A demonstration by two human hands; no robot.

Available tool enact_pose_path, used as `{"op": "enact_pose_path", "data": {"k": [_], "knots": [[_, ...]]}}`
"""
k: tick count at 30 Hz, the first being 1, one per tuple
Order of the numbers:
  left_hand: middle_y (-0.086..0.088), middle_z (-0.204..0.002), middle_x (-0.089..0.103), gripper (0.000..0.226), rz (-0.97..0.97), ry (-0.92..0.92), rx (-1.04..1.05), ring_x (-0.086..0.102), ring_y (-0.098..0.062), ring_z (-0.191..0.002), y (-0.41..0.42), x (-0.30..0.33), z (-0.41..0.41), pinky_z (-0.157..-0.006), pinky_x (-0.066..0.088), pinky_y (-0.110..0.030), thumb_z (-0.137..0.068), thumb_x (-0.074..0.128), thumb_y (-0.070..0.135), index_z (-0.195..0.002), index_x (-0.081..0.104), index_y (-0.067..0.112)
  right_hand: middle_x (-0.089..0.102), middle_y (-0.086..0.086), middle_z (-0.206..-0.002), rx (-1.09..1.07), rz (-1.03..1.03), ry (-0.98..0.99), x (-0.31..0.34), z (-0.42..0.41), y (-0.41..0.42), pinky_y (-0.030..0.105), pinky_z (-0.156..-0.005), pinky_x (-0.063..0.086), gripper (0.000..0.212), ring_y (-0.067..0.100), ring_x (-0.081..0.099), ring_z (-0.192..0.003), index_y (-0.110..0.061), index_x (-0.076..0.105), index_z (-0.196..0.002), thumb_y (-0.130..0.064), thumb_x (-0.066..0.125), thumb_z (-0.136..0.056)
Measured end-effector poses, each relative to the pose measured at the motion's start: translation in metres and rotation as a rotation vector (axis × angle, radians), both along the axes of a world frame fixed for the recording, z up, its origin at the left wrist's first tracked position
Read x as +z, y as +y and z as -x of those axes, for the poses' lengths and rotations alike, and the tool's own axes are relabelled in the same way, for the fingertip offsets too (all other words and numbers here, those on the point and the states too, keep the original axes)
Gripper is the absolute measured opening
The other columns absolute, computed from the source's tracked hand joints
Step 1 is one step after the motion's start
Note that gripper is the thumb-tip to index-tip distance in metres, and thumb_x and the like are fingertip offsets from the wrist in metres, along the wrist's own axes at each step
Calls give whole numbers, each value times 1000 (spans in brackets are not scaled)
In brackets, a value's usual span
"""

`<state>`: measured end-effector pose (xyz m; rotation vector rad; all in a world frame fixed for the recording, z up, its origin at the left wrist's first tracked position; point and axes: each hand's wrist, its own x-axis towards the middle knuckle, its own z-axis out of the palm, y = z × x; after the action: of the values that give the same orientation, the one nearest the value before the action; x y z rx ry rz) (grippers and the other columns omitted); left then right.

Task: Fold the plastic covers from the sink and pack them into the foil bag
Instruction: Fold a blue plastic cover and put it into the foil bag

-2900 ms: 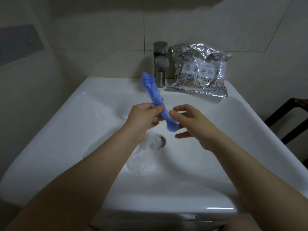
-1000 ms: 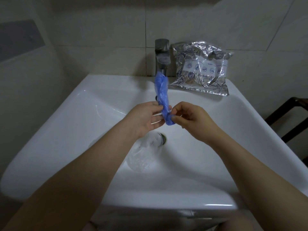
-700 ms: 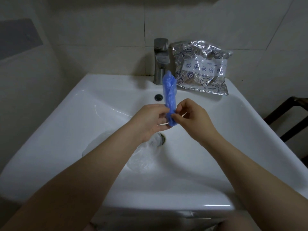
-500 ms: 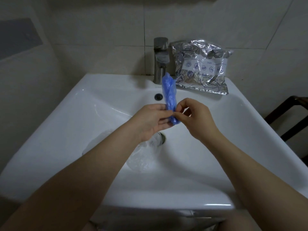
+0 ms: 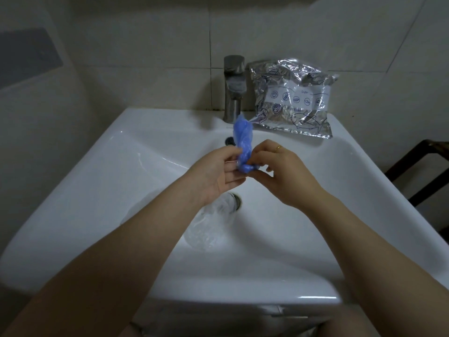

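A blue plastic cover (image 5: 243,142), bunched into a narrow strip, stands upright above the white sink (image 5: 102,190). My left hand (image 5: 216,173) pinches its lower part from the left. My right hand (image 5: 279,171) grips its bottom end from the right, where the strip is curled over. A clear plastic cover (image 5: 206,229) lies crumpled in the basin by the drain, partly hidden under my left forearm. The silver foil bag (image 5: 294,98) leans against the wall at the sink's back right.
A steel tap (image 5: 233,88) stands at the back middle, just left of the foil bag. Tiled walls close in behind and to the left. A dark wooden frame (image 5: 422,171) stands to the right of the sink.
The blue strip swung from leaning left to upright and got shorter as its bottom end was curled up. Both hands closed in on its lower end.
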<state>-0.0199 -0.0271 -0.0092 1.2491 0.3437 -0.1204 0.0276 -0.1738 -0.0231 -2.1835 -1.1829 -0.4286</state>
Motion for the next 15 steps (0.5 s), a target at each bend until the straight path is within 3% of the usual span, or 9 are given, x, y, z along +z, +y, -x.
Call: {"op": "enact_pose_path", "data": {"k": [2,5,10,12,15], "knots": [[-5,-92,72,29,-85,5,1,68,-13,-84,1,-2,-1,-81,51,-25,-92,55,30,-111,62,9,51,-5,-88,-12,32,45,0,-1,-2,6,-64,34,8,7,45,-67,-8,67,-89,-13,66,-83],[-6,-99,71,28,-192,-16,5,68,-10,-85,1,-6,0,-77,51,-20,-91,57,29,-110,62,10,53,-5,-85,-3,59,66,0,-1,-2,3,-67,34,9,8,47,-68,-11,68,-92,-11,67,-83],[0,-88,69,14,-223,-45,-10,68,-8,-73,0,-5,1,-75,49,-18,-96,49,17,-103,61,12,62,1,-86,8,-24,165,3,3,-2,13,-71,43,16,15,57,-71,-11,67,-98,-8,65,-83],[-1,-89,69,16,-220,-54,-28,68,-9,-76,0,-5,2,-76,49,-19,-97,46,14,-106,59,12,63,-3,-86,-17,-85,272,5,5,-2,19,-71,45,21,18,61,-73,-17,61,-103,-8,63,-84],[-3,-92,71,20,-209,-56,-45,70,-12,-81,0,-6,2,-77,51,-21,-95,49,13,-112,59,10,62,-7,-83,-68,-136,386,7,5,-2,16,-63,44,28,14,63,-68,-31,46,-96,-12,63,-85]]}}
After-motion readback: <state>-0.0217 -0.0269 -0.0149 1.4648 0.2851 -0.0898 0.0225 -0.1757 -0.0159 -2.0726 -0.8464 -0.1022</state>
